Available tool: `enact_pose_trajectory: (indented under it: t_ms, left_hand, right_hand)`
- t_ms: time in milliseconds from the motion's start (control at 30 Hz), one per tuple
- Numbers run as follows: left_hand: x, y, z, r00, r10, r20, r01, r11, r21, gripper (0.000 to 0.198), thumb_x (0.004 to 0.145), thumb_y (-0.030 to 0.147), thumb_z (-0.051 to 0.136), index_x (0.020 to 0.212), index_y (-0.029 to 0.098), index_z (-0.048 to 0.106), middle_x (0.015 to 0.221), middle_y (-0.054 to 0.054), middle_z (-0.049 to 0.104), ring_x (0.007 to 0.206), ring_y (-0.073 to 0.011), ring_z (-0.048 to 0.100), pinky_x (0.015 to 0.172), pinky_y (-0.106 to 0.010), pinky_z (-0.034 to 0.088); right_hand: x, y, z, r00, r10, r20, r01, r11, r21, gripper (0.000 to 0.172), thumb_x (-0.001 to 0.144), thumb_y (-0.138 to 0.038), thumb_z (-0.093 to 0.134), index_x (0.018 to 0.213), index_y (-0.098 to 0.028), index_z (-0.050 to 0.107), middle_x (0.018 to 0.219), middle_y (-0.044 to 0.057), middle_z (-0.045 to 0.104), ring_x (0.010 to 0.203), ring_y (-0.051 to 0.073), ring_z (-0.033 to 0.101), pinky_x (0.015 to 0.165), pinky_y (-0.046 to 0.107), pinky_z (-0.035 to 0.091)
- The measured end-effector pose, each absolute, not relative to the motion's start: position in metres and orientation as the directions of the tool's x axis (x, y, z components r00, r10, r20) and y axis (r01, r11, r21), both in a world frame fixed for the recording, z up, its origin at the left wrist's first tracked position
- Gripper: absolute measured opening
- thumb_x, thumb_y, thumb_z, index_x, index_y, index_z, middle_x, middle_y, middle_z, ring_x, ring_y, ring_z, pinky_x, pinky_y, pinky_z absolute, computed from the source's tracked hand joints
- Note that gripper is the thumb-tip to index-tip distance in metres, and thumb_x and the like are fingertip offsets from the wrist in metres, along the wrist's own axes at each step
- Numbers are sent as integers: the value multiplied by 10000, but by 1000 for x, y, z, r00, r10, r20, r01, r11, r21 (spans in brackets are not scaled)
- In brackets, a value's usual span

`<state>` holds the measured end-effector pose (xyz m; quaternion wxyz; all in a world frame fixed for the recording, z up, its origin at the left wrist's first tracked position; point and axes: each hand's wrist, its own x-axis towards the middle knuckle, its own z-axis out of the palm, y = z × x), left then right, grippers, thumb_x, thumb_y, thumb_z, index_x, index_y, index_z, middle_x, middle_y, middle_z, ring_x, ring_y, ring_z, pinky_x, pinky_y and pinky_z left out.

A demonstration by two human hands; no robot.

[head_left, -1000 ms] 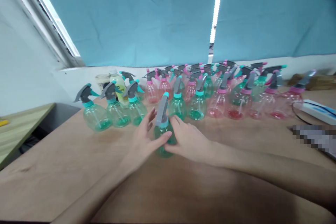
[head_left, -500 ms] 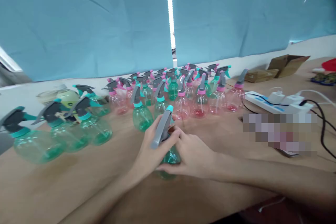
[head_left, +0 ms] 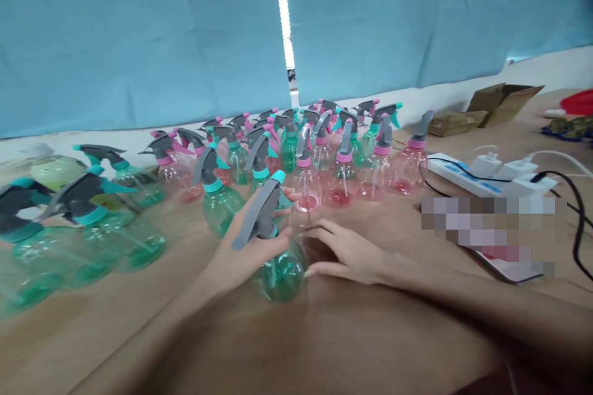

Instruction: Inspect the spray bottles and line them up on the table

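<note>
A green spray bottle (head_left: 283, 271) with a grey trigger head and a teal nozzle is in front of me, leaning a little. Around its neck, below the trigger head, wraps my left hand (head_left: 243, 253), partly hidden by the head. Just right of the bottle is my right hand (head_left: 349, 253), its fingers spread and its thumb close to the bottle's side; whether the thumb touches I cannot tell. Behind the left hand stands another green spray bottle (head_left: 221, 207). A pink spray bottle (head_left: 306, 188) is just beyond the fingers.
Many pink and green spray bottles (head_left: 343, 188) crowd the back of the brown table (head_left: 231, 345). Several green ones (head_left: 143, 247) stand at left. On the right lie a white power strip (head_left: 456, 176) with cables, a blurred-out flat object (head_left: 514, 265) and an open cardboard box (head_left: 503, 102).
My right hand has come away from the green bottle and opened to its right. My left hand still holds the bottle, now slightly farther left in view. The camera has turned somewhat.
</note>
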<state>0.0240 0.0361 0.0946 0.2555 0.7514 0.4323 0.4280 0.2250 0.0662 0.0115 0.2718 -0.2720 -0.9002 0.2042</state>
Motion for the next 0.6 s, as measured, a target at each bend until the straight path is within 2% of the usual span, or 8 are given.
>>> enact_pose_trajectory:
  t_ms: [100,200,333,467,600]
  left_hand:
    - [25,34,98,199,892,407,390,-453,802,367,730,114,580,1062,269,598,1256,-22,637,1156,-242,621,993,-410,533]
    - [26,34,104,150,907,393,385,-420,822,376,689,123,575,1030,273,623,1151,-14,690,1158,-265,623,982,-420,539]
    - [27,33,105,113,942,317,411,-335,848,404,671,183,570,1060,280,615,1039,-10,726,999,-283,691,935,-460,555]
    - [26,30,101,127,948,291,354,-317,880,382,683,183,573,1054,269,600,1152,-26,684,952,-246,694,895,-397,572]
    - [24,28,100,134,953,271,361,-301,883,322,713,197,576,1027,266,601,1029,-20,694,893,-231,691,817,-368,581]
  right_hand:
    - [228,75,0,-699,614,368,422,769,-481,555,890,-538,562,1281,-144,546,1326,164,572,1229,280,537,1003,469,463]
    - [228,78,-7,-700,608,375,437,779,-449,479,926,-476,535,1296,-173,557,1346,146,578,1262,271,521,1020,481,457]
    - [228,77,-9,-710,594,378,421,788,-448,412,950,-410,514,1297,-197,574,1332,116,603,1277,253,516,1062,485,424]
    - [230,76,-10,-714,602,358,423,778,-464,407,960,-380,498,1324,-208,560,1367,103,578,1309,249,484,1089,491,398]
    - [232,76,-13,-719,607,339,433,773,-464,425,959,-375,496,1352,-219,537,1406,89,543,1328,255,462,1096,504,390]
